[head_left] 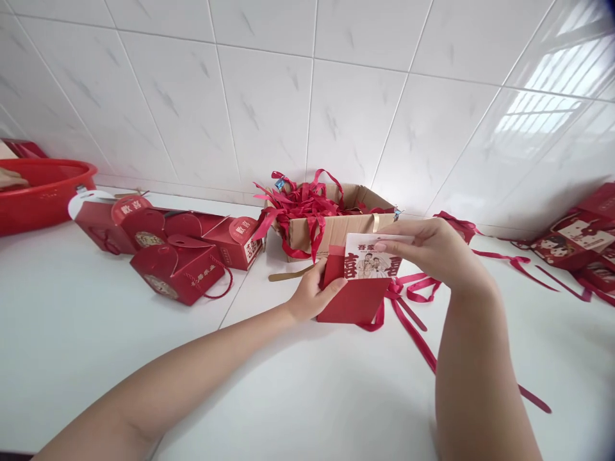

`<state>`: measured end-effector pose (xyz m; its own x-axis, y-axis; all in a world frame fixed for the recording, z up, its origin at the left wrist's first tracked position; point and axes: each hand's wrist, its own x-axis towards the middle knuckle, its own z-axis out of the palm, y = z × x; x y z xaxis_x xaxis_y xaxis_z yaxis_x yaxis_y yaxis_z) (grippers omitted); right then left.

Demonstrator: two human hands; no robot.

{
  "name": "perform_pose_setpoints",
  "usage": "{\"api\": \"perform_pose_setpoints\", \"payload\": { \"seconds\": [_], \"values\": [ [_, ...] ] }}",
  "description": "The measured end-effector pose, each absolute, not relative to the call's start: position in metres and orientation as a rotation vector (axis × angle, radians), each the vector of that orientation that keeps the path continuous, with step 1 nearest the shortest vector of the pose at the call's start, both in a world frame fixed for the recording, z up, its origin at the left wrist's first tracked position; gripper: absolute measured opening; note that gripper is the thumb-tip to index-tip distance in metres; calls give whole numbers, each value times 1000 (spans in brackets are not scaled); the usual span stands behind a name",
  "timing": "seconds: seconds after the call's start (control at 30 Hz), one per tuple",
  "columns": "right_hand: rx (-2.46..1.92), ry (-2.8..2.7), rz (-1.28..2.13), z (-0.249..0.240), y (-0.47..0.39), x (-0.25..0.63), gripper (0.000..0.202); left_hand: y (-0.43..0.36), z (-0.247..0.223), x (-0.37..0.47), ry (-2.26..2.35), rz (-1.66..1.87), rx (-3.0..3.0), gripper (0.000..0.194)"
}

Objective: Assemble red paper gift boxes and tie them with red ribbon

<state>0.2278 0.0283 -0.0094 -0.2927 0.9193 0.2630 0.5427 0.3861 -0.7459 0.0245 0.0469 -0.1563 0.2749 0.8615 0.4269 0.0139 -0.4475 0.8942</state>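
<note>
My left hand [313, 293] grips a red box [352, 302] in front of a carton [297, 232] of red ribbons [312, 202]; my right hand [435, 250] pinches the white printed panel [371, 265] at the box's top.

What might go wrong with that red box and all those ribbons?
The right hand pinches the printed panel while the left hand holds the red box, so a hard tug might crease it. A loose ribbon near the right arm could snag. Ribbons hang over the carton's edge and might slip out.
</note>
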Motion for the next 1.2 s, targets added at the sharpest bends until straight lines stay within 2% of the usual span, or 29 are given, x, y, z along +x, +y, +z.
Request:
{"api": "perform_pose_setpoints", "payload": {
  "seconds": [0.07,0.23,0.33,0.47,0.6,0.67,0.73,1.2],
  "values": [
    [-1367,-2042,778,-14,35,226,36,49,-164,22,753,1246,1737,53],
    [-1381,-2209,1103,-20,45,221,35,54,-179,21,388,1170,1593,105],
    [-1371,-2212,1152,-20,44,219,34,54,-182,24,268,1141,1544,116],
    [-1379,-2297,1057,-19,41,215,32,50,-178,25,483,1212,1561,101],
    [-1421,-2367,988,-20,42,212,29,47,-172,23,766,1328,1670,71],
    [-1459,-2377,960,-21,43,212,32,47,-170,23,782,1336,1729,54],
    [-1484,-2377,941,-22,44,213,35,46,-168,22,766,1282,1698,44],
    [-1484,-2356,1015,-18,45,219,33,44,-165,23,766,1180,1599,48]
  ]
}}
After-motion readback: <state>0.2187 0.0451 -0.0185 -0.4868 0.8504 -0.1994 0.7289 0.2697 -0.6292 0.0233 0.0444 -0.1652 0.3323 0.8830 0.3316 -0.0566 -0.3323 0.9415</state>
